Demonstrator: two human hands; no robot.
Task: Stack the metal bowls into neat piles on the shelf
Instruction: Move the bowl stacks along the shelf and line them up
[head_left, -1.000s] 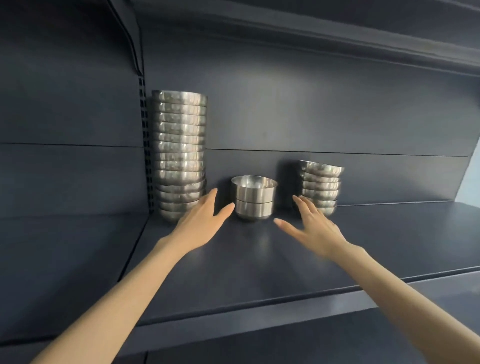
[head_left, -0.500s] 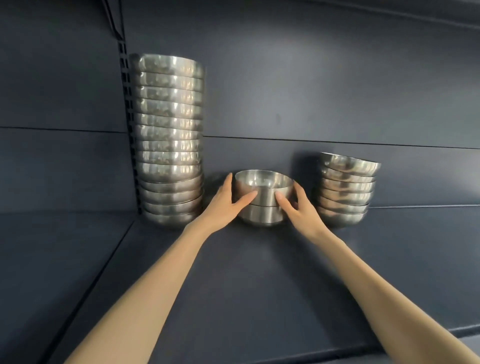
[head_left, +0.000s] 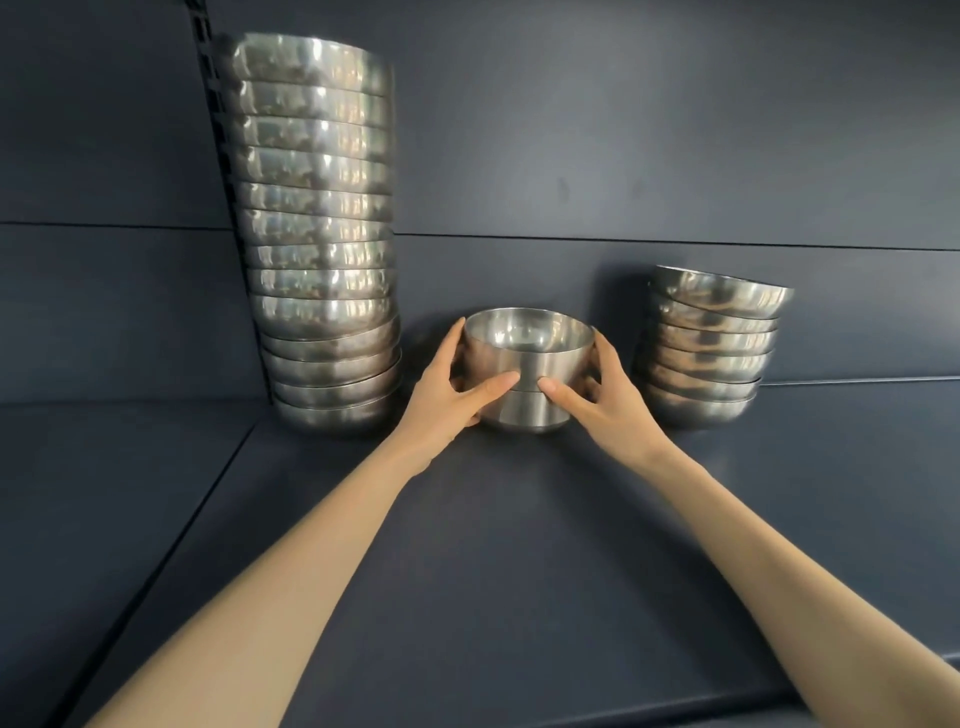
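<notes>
Left hand (head_left: 441, 402) and right hand (head_left: 608, 413) grip the shiny two-bowl pile (head_left: 530, 358) (steel, steep-sided), fingers (head_left: 493, 387) curled round it.

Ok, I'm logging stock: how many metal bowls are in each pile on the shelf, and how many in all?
Tall left pile: 13
Middle pile: 2
Right pile: 6
Total: 21

Front of shelf (head_left: 519, 597): wide open room for both arms. Obstacles: tall pile (head_left: 317, 234) just left of two-bowl pile (head_left: 527, 374), short leaning pile (head_left: 711, 348) to its right. Gaps btwn are narrow, taken up by left hand (head_left: 447, 397) & right hand (head_left: 608, 402). Directly behind: back wall (head_left: 623, 156). Open air above mid & right piles.
</notes>
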